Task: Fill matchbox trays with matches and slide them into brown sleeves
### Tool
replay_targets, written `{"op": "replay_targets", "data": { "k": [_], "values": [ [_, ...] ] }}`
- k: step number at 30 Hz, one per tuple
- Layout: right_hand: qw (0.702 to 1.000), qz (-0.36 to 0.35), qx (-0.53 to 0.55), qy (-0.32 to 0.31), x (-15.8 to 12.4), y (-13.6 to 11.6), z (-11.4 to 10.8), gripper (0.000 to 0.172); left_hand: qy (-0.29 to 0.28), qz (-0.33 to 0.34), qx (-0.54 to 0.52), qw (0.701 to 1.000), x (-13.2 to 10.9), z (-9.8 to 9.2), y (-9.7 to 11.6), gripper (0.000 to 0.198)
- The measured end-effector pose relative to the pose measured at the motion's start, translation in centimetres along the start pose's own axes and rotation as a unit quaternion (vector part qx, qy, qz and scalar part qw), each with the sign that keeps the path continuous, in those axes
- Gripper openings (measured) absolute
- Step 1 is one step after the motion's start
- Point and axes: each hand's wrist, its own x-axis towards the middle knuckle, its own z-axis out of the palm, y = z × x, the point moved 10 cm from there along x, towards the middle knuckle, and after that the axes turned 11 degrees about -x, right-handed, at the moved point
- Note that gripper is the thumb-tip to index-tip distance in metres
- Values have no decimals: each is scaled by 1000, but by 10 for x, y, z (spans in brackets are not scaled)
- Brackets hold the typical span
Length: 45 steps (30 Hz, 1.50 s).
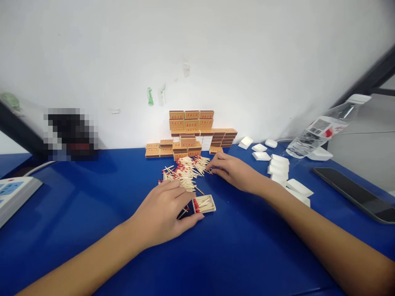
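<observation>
My left hand (166, 211) curves round the left end of a small white matchbox tray (212, 209), its thumb along the near side and a finger at the far left corner. Inside the tray lie red-tipped matches (203, 203), heads toward the left. Behind it a loose heap of matches (187, 176) spreads over the blue table, partly hidden by my left hand. My right hand (234, 170) is at the heap's right edge, fingertips drawn together on a few matches there. A single match (199, 190) rests between heap and tray.
Orange matchboxes (191, 124) are stacked against the white wall. White trays (279, 166) lie at right, near a tilted water bottle (324, 127) and a black phone (354, 193). A white device with buttons (18, 193) sits at the left edge of the blue table (216, 255).
</observation>
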Motion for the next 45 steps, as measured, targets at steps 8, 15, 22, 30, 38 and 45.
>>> {"op": "replay_targets", "data": {
  "k": [8, 15, 22, 30, 38, 45],
  "values": [
    [997, 50, -6, -54, -7, 8, -3, 16, 0, 0, 1, 1000, 0, 0, -2, 27],
    [996, 48, 69, -37, -13, -45, -20, 19, 16, -12, 33, 999, 0, -3, -4, 27],
    [998, 24, 57, 16, -13, -79, -26, 14, 27, -7, 61, 998, 2, -10, -6, 26],
    [995, -15, 93, 30, -13, -89, -24, 10, 115, -61, 108, 986, 3, -48, -37, 36],
    [990, -83, 56, -97, -15, -138, 23, 15, 147, -94, 118, 978, -2, -51, -43, 36],
    [991, -30, 69, -115, -21, -110, 6, 11, 124, -69, 117, 983, 1, -43, -33, 35]
  ]
}}
